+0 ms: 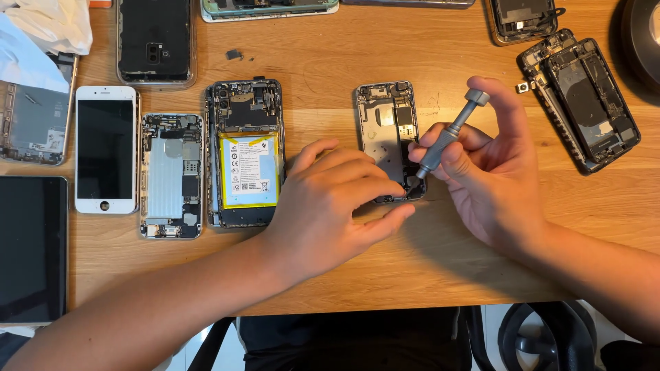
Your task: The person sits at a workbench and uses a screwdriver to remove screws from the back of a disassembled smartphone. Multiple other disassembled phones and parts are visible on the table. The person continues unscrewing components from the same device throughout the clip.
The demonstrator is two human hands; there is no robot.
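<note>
An opened grey phone frame (386,124) lies on the wooden table (440,254), its insides facing up. My left hand (330,206) rests on the table and pinches the frame's lower edge with its fingertips. My right hand (488,172) holds a small grey metal screwdriver (450,132) tilted, tip down at the frame's lower right corner, with a finger on its round cap. The tip itself is hidden by my fingers.
Left of my hands lie an opened phone with a white and yellow battery (246,154), another opened phone (172,175), a white phone screen (106,148) and a dark tablet (31,247). More dismantled phones (584,96) sit at the right and along the far edge.
</note>
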